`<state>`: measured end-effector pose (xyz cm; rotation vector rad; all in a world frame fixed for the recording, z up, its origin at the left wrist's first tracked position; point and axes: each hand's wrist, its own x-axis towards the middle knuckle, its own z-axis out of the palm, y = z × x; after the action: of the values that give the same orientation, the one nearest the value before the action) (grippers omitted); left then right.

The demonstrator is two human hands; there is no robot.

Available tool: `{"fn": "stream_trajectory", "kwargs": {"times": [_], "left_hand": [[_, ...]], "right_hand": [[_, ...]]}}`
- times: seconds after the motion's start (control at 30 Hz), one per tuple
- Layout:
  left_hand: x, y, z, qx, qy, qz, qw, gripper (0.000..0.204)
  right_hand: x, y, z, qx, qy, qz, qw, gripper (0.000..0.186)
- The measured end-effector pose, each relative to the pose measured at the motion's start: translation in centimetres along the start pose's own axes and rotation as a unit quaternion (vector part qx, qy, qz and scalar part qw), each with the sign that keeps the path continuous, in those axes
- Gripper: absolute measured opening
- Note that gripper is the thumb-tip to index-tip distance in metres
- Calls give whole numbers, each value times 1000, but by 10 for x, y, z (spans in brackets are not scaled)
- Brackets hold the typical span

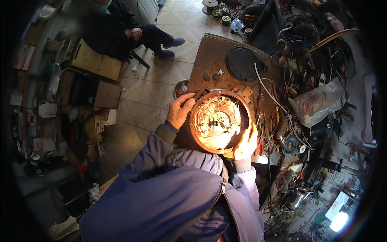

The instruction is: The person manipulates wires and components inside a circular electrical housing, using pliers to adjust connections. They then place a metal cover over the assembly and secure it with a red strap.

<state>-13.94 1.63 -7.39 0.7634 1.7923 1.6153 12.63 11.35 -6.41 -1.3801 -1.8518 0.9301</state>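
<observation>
Hands (pixel 179 112) on round, wire-filled housing (pixel 192 130)

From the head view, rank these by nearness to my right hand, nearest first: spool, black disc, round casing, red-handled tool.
Nearest to the right hand:
1. Round casing: touching it, on its left.
2. Red-handled tool: just right of it, on the table.
3. Black disc: toward the table's far end.
4. Spool: beyond the table, at the picture's top edge.
</observation>
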Motion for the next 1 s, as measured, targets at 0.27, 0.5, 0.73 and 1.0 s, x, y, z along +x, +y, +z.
{"fn": "stream_trajectory", "kwargs": {"times": [0.27,0.5,0.73,1.0], "left_hand": [[0,0,-4,11,-24,18,999,44],[4,4,-7,9,-43,1,999,45],[10,-18,-19,93,-56,-2,994,51],[19,1,-14,40,-120,-1,992,56]], "right_hand": [[-2,2,4,1,40,4,999,43],[-5,10,17,21,71,8,997,39],[-4,8,23,25,95,12,995,36],[-3,1,19,-10,92,-8,996,38]]}}
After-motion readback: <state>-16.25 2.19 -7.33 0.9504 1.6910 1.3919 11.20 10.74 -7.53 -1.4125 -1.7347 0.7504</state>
